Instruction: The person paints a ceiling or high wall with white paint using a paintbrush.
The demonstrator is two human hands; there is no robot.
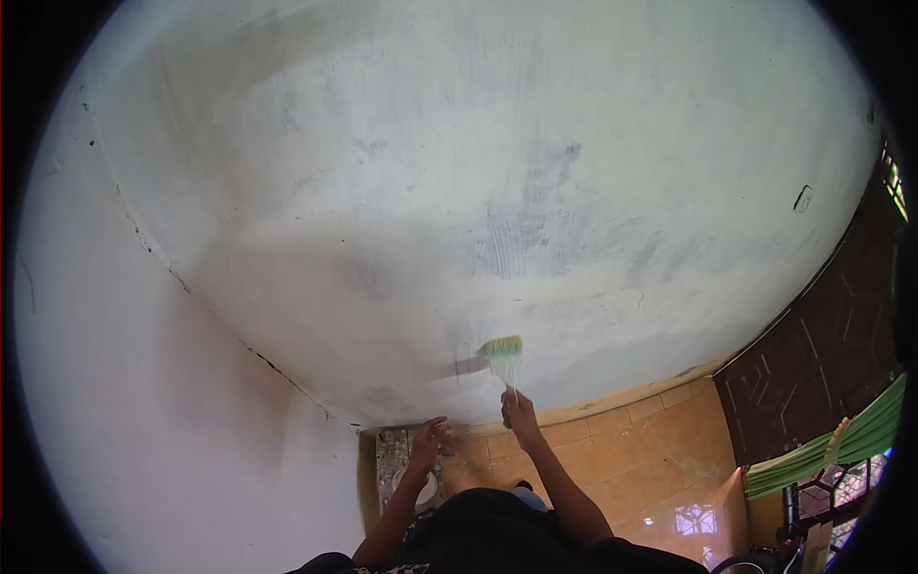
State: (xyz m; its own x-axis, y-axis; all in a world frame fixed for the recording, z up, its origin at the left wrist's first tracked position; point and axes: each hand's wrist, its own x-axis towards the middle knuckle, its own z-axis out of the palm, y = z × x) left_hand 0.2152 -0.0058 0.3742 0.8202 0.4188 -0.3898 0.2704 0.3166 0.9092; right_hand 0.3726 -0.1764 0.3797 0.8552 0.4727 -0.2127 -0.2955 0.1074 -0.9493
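A wide paintbrush (pixel 505 356) with yellow-green bristles is upright in my right hand (pixel 518 415), whose fingers wrap round its handle. The bristles overlap the lower part of the white wall (pixel 593 330), and the brush's shadow falls to the left. Lower down and to the left, my left hand (pixel 430 443) is raised with its fingers loosely apart and nothing in them. Below that hand a white round container (pixel 427 488) shows in part behind my forearm, on a paint-spattered surface (pixel 390 448).
Grey-blue patches (pixel 512 239) and streaks mark the wall. A cracked corner line separates it from the left wall (pixel 220 440). Orange tiles (pixel 583 450) cover the floor. At right are a dark panelled door (pixel 813 335), a green curtain (pixel 822 454) and a window (pixel 841 488).
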